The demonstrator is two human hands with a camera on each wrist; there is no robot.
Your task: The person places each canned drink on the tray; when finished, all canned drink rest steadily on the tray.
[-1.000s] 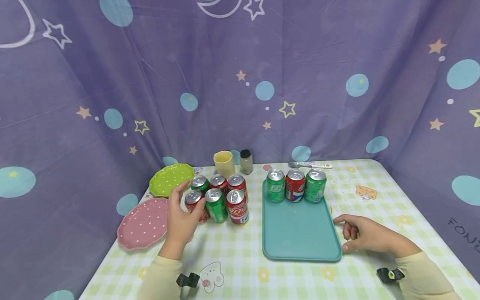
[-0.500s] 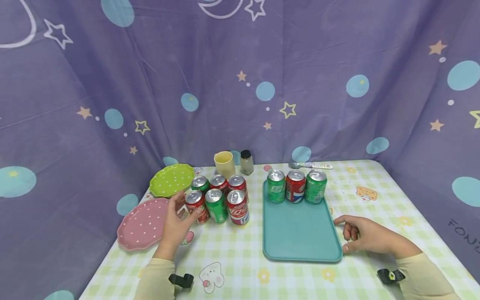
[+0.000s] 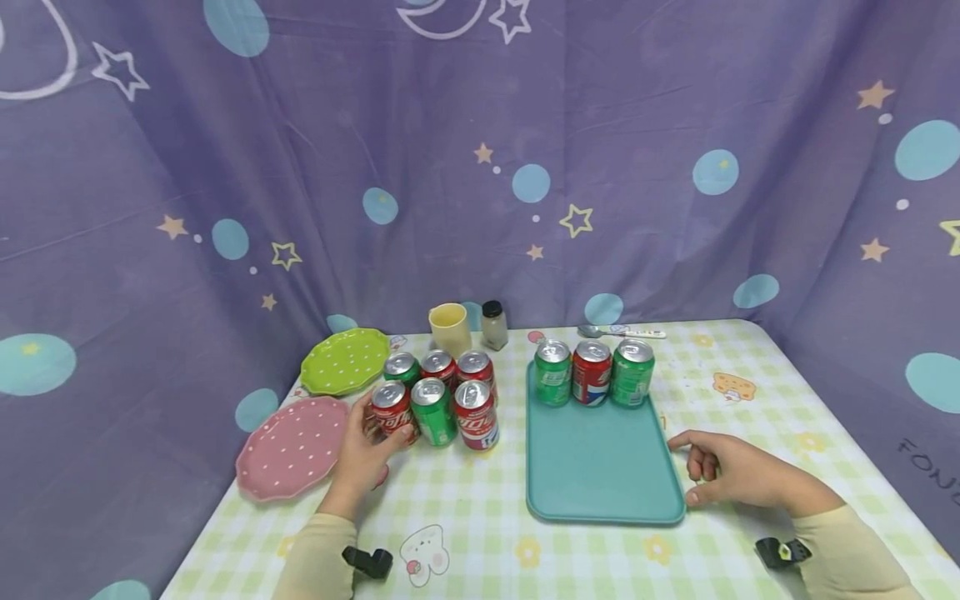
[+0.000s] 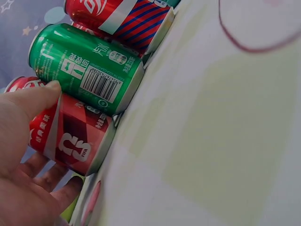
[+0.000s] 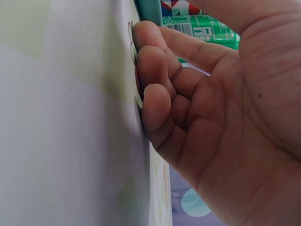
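Observation:
In the head view my left hand curls around a red cola can, the front left one in a group of several upright cans. Seen from the left wrist, the thumb lies over that red can beside a green can, and the other fingers bend along its far side. My right hand rests on the table at the right edge of a teal tray. Its index finger and thumb reach that edge; the remaining fingers are loosely bent. On the tray's far end stand two green cans and a red-and-blue can between them.
A pink dotted plate lies left of my left hand, with a green dotted plate behind it. Further back are a yellow mug, a black-capped jar and a spoon. A purple curtain hangs behind the checked table.
My left hand has moved in around the front left red can, lower than a second ago, with the fingers closing along its side. My right hand and the tray have stayed put.

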